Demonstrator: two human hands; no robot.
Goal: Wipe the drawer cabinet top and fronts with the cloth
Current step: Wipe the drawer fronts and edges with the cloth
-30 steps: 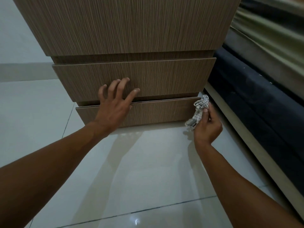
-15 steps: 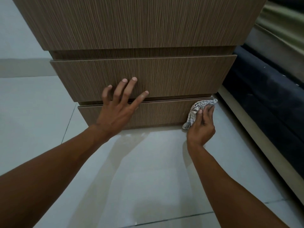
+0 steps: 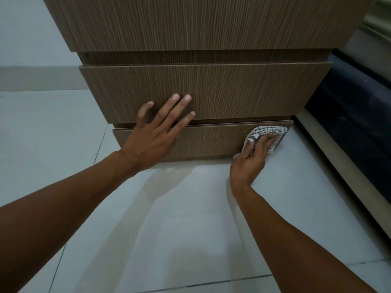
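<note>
Tiled floor — drawer cabinet atop

Count on inspection: 1 brown wood-grain drawer cabinet, showing 3 flat handleless drawer fronts: upper front, middle front, lower front. 1 crumpled white checked cloth. 2 bare hands: left hand, right hand. 2 bare forearms: left forearm, right forearm. 1 pale glossy tiled floor. 1 dark blue upholstered furniture piece.
</note>
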